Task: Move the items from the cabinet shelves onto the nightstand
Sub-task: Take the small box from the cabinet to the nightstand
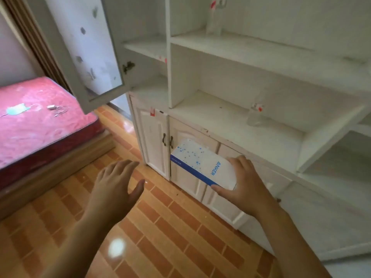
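Shown: 1 white-and-blue cardboard box [202, 164] (labelled ANKER), 2 clear plastic bottles [256, 113] [214, 21], 2 bare hands [117, 184] [244, 182], 1 red mattress [38, 119].

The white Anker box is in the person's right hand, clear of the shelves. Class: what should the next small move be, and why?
Probably carry the white Anker box away from the cabinet toward the nightstand, which is out of view. The right hand already grips the box, in front of the lower doors and off the shelves. The left hand is open and empty, so it could steady the box.
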The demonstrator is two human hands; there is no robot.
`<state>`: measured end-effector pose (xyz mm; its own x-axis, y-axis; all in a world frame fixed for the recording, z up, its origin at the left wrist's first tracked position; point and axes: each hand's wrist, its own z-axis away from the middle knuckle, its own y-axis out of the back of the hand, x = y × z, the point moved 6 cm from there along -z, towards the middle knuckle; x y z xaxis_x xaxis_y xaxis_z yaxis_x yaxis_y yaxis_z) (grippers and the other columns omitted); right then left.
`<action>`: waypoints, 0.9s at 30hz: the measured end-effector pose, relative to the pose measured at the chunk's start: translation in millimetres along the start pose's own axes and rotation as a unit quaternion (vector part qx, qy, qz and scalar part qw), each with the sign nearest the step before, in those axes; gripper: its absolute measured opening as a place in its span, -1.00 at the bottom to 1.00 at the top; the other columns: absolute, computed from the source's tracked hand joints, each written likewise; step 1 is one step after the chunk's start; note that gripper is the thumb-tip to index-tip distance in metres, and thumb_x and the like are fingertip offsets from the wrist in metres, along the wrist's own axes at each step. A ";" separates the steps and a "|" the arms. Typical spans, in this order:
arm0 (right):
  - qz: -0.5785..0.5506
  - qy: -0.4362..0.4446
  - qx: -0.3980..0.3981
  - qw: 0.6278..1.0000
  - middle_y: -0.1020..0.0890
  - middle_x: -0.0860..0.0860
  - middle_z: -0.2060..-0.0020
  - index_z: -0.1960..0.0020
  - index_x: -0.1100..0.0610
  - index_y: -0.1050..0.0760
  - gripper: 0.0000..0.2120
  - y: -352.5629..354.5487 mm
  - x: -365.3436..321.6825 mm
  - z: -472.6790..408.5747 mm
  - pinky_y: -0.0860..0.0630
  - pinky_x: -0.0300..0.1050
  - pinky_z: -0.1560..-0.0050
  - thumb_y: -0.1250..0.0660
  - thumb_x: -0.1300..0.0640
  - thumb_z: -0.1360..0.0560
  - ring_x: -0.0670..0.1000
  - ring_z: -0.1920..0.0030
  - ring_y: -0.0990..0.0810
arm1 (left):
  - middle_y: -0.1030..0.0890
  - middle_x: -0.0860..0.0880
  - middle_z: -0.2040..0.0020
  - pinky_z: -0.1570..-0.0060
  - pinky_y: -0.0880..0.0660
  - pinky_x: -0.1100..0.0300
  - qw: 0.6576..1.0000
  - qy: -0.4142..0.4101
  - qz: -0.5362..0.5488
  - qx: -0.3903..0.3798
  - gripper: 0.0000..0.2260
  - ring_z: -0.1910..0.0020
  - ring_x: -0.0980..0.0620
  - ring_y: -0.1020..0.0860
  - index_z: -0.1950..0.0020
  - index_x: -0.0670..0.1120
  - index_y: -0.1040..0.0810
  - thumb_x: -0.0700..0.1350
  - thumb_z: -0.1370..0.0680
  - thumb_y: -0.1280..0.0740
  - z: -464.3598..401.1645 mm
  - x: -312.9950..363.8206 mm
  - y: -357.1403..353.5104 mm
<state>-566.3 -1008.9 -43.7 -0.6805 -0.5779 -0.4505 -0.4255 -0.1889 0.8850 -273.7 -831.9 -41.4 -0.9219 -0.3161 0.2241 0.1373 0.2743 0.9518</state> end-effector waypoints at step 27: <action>-0.008 0.327 -0.142 0.934 -0.36 -0.14 -0.14 -0.37 -0.04 -0.31 -0.28 -300.4 -489.8 -140.0 -0.37 -0.33 0.05 -0.49 -0.37 -0.40 -0.15 -0.11 -0.33 | -0.54 -0.07 -0.40 -0.40 -0.42 -0.17 0.935 0.341 -0.089 0.034 -0.45 -0.42 -0.10 -0.45 -0.46 -0.03 -0.47 0.26 -0.61 -0.09 218.5 -469.6 106.6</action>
<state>-21.6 -780.2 -72.4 -0.1257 -0.9168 -0.3789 -0.1940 -0.3519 0.9157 94.7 -455.8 -90.9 -0.4794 -0.8617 0.1663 -0.0420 0.2118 0.9764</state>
